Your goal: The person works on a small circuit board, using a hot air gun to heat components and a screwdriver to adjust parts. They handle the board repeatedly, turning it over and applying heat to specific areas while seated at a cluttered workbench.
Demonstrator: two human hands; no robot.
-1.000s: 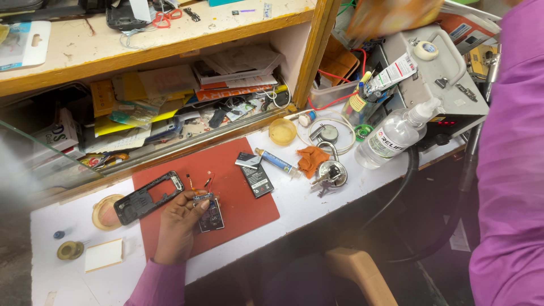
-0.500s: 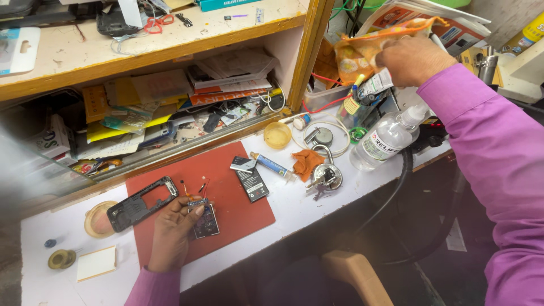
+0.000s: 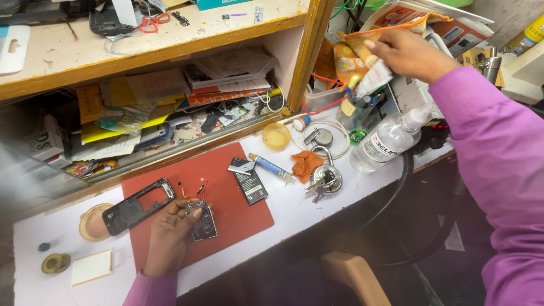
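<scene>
My left hand (image 3: 170,232) rests on the red mat (image 3: 238,212) and pinches a small dark circuit board (image 3: 203,225) with thin red and black wires at its top. A black phone frame (image 3: 139,205) lies just left of it. My right hand (image 3: 405,54), in a purple sleeve, is stretched to the upper right and grips an orange patterned cloth or bag (image 3: 354,56) above a cluster of tubes. A black phone battery (image 3: 250,185) and a small blue and white tube (image 3: 271,166) lie near the mat's right edge.
A clear plastic bottle (image 3: 388,140) lies on its side on the white bench, near a padlock with keys (image 3: 324,177), an orange rag (image 3: 306,162), and a round yellow dish (image 3: 276,136). Papers fill the shelf (image 3: 170,107). A wooden stool (image 3: 354,277) stands below the bench edge.
My right arm came into view and reached to the upper right, where it now grips the orange cloth. My left hand stays on the circuit board.
</scene>
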